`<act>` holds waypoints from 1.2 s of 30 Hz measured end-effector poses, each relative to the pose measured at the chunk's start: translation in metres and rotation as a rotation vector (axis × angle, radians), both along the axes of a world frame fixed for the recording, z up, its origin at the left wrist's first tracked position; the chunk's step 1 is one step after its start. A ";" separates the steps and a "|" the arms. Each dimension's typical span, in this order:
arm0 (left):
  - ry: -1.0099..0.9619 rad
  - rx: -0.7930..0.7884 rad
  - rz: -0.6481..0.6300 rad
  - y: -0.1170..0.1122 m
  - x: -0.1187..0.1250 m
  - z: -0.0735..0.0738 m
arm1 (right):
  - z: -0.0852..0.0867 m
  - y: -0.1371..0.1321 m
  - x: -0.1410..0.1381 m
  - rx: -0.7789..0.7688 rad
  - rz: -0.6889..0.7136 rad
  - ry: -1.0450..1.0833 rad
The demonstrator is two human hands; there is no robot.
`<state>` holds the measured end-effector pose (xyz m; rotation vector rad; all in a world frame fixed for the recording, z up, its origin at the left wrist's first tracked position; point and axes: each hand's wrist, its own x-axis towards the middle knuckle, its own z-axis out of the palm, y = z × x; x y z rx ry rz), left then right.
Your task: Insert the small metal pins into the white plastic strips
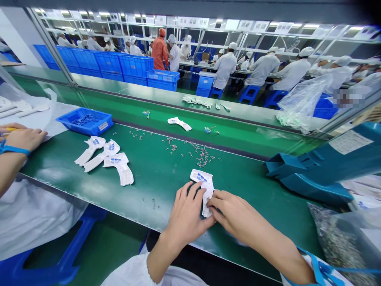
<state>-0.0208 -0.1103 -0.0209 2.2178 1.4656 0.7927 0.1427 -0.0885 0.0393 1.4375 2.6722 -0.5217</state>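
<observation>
We hold a white shell (207,179) on the green counter (157,171), near the edge closest to us, its wide end pointing away and its narrow end toward us. Blue pieces (202,177) sit in the wide end. Our left hand (186,216) grips the shell, fingers spread and curved over its side, thumb by the narrow end. Our right hand (238,214) has its thumb and fingertips bunched over the narrow part; we cannot tell whether they pinch anything small.

Just beyond the shell we see small metal parts (202,156) scattered loosely across the counter. To the left, three more white shells (123,171) lie close together, each with blue pieces in its wide end. Behind them stands a blue tray (85,128) of small blue parts. At the far left we see a co-worker's hand (24,140) with a blue wrist strap, near something yellow.

On our right are a teal bin (321,167) and a clear bag (339,238) of small metal pieces. Past the counter, another white shell (179,123) lies on a green belt (253,139). Farther back, we see people in white caps sitting at a long workstation, and blue crates (108,63).
</observation>
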 end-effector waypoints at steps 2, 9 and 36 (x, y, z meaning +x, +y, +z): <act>-0.006 0.003 0.001 0.000 0.000 0.000 | 0.001 0.001 0.006 -0.025 -0.040 0.068; -0.006 -0.017 -0.012 0.002 -0.002 0.001 | -0.001 0.013 0.018 -0.268 -0.222 0.323; 0.018 -0.037 -0.005 0.001 -0.001 0.001 | -0.018 0.026 0.016 -0.204 -0.280 0.338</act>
